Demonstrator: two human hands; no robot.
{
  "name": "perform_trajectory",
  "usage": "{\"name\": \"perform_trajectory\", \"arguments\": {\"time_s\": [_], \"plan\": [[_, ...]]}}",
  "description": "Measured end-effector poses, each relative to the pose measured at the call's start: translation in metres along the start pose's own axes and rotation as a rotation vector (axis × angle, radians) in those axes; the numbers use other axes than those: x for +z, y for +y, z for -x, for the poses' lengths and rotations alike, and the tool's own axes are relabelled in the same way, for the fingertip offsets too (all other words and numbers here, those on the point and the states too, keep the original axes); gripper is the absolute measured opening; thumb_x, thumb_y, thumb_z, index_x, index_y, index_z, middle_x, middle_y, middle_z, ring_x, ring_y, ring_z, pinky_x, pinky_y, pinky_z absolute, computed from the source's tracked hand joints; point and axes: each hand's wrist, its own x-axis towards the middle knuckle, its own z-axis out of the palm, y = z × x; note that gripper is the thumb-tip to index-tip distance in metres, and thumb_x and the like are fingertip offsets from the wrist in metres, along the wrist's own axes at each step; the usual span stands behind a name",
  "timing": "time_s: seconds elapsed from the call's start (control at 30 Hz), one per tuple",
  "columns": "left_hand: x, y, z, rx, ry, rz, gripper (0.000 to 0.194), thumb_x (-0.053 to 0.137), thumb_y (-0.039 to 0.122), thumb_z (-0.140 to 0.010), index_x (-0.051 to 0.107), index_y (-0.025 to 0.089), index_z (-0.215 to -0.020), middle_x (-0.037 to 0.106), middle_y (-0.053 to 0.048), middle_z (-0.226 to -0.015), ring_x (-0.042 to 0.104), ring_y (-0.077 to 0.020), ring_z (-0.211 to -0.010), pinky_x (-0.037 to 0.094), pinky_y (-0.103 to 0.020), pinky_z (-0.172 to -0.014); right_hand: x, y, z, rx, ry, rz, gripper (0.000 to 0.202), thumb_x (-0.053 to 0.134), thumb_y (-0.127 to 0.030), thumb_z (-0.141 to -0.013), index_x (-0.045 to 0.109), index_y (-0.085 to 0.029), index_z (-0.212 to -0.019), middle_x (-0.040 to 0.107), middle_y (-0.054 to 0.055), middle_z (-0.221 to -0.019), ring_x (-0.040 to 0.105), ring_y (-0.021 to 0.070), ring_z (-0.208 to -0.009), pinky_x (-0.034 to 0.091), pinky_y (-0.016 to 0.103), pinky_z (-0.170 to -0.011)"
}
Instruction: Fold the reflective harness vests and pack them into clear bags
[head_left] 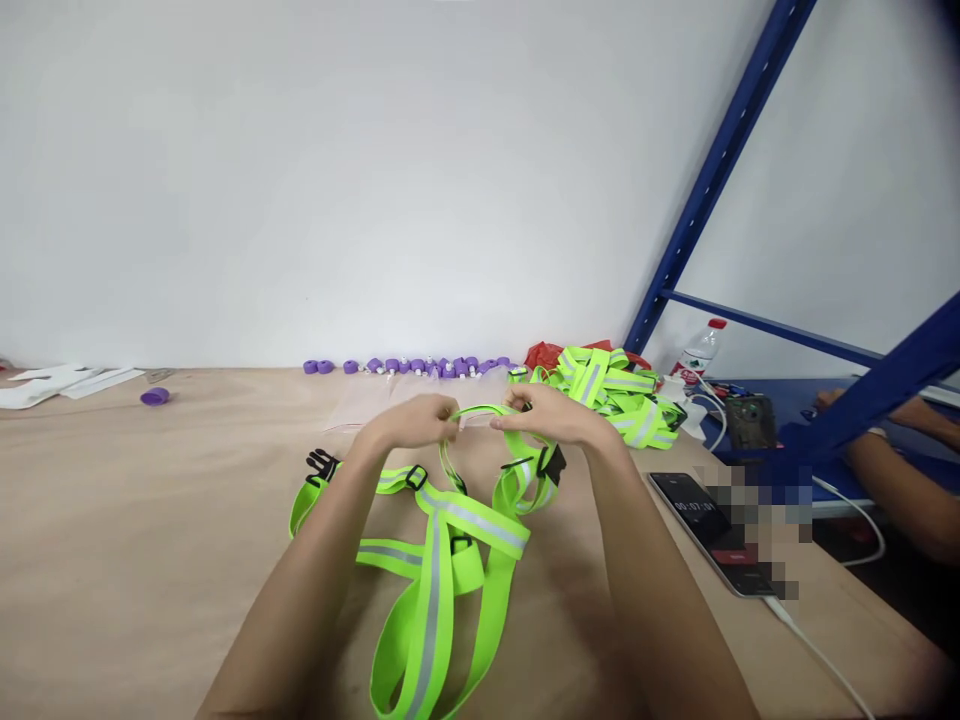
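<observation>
A neon yellow-green reflective harness (435,560) with grey stripes and black buckles lies loosely spread on the table in front of me. My left hand (421,420) pinches one end of a strap of it. The fingers of my right hand (546,412) are closed on the same strap a short way to the right, so a short stretch arches between the two hands. A black side-release buckle (322,464) sticks out at the harness's left, beside my left forearm. Part of the strap hangs below my right hand, near another black buckle (553,464).
Purple round pieces (442,367) line the wall behind clear plastic bags (360,402). More reflective straps (607,390) are heaped at the back right, near a bottle (701,350). A phone (709,535) with a cable lies right. Beyond the blue frame, another person's arm (900,480) shows.
</observation>
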Motion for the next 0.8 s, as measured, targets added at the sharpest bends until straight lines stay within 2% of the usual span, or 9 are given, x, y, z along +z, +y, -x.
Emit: {"name": "perform_trajectory", "arguments": {"time_s": [0.1,0.23,0.3,0.37,0.43,0.5,0.63,0.7,0.8], "plan": [[-0.014,-0.003,0.010,-0.010,0.141,0.070,0.015,0.050,0.024,-0.076,0.050,0.022,-0.090,0.073,-0.004,-0.084,0.069,-0.0224,-0.080,0.048,-0.030,-0.067,-0.010,0.006,0.005,0.026,-0.068,0.072,0.033,0.071,-0.050,-0.074,0.061,-0.020,-0.085,0.060,0.000,-0.080,0.052,0.0146,-0.065,0.035,0.025,-0.056],[-0.027,0.002,0.024,0.013,0.497,0.206,0.027,0.053,0.020,-0.076,0.044,0.023,-0.101,0.064,0.001,-0.074,0.067,-0.0199,-0.069,0.044,-0.026,-0.055,-0.023,0.005,0.016,0.095,0.015,0.076,0.037,0.068,-0.056,-0.076,0.068,-0.019,-0.081,0.062,0.000,-0.076,0.052,0.0158,-0.065,0.034,0.026,-0.055],[-0.030,0.010,0.031,0.104,0.633,0.295,0.030,0.055,0.020,-0.077,0.043,0.024,-0.104,0.059,0.003,-0.074,0.066,-0.0178,-0.067,0.045,-0.025,-0.055,-0.030,-0.002,0.025,0.097,0.087,0.017,0.040,0.068,-0.057,-0.076,0.071,-0.019,-0.087,0.063,0.000,-0.076,0.052,0.0156,-0.063,0.034,0.026,-0.055],[-0.034,0.019,0.041,0.232,0.682,0.394,0.029,0.056,0.021,-0.079,0.044,0.024,-0.105,0.054,0.005,-0.073,0.061,-0.0139,-0.061,0.046,-0.023,-0.053,-0.036,-0.009,0.036,0.027,0.131,-0.064,0.042,0.070,-0.057,-0.076,0.073,-0.019,-0.092,0.065,0.001,-0.078,0.054,0.0163,-0.066,0.037,0.026,-0.057],[-0.039,0.028,0.051,0.312,0.635,0.452,0.028,0.058,0.023,-0.081,0.046,0.024,-0.106,0.050,0.007,-0.068,0.051,-0.0095,-0.050,0.041,-0.020,-0.047,-0.041,-0.014,0.049,-0.080,0.126,-0.180,0.041,0.073,-0.056,-0.074,0.073,-0.018,-0.092,0.065,0.003,-0.080,0.057,0.0176,-0.069,0.040,0.027,-0.059],[-0.044,0.032,0.063,0.328,0.477,0.473,0.030,0.064,0.025,-0.082,0.050,0.023,-0.108,0.049,0.007,-0.065,0.041,-0.0067,-0.044,0.034,-0.018,-0.040,-0.045,-0.014,0.058,-0.180,0.154,-0.340,0.042,0.077,-0.056,-0.070,0.072,-0.018,-0.089,0.063,0.003,-0.076,0.055,0.0163,-0.063,0.039,0.027,-0.054],[-0.053,0.028,0.080,0.362,0.109,0.557,0.046,0.081,0.039,-0.070,0.056,0.021,-0.106,0.059,0.001,-0.071,0.042,-0.0059,-0.042,0.034,-0.019,-0.036,-0.046,-0.014,0.065,-0.349,0.326,-0.683,0.041,0.081,-0.057,-0.065,0.064,-0.024,-0.080,0.033,-0.009,-0.049,0.021,0.0060,-0.037,0.015,0.024,-0.039],[-0.054,0.026,0.084,0.383,0.050,0.597,0.056,0.086,0.044,-0.064,0.058,0.021,-0.107,0.061,-0.001,-0.071,0.047,-0.0089,-0.043,0.039,-0.021,-0.037,-0.047,-0.016,0.065,-0.421,0.421,-0.792,0.041,0.083,-0.056,-0.064,0.056,-0.026,-0.072,0.023,-0.011,-0.048,0.012,0.0046,-0.035,0.009,0.025,-0.039],[-0.053,0.028,0.086,0.390,0.095,0.561,0.062,0.084,0.041,-0.068,0.060,0.021,-0.121,0.060,-0.001,-0.070,0.054,-0.0132,-0.052,0.047,-0.025,-0.047,-0.051,-0.016,0.066,-0.436,0.530,-0.862,0.045,0.082,-0.059,-0.066,0.051,-0.027,-0.069,0.024,-0.011,-0.049,0.015,0.0048,-0.033,0.010,0.027,-0.040]]}}
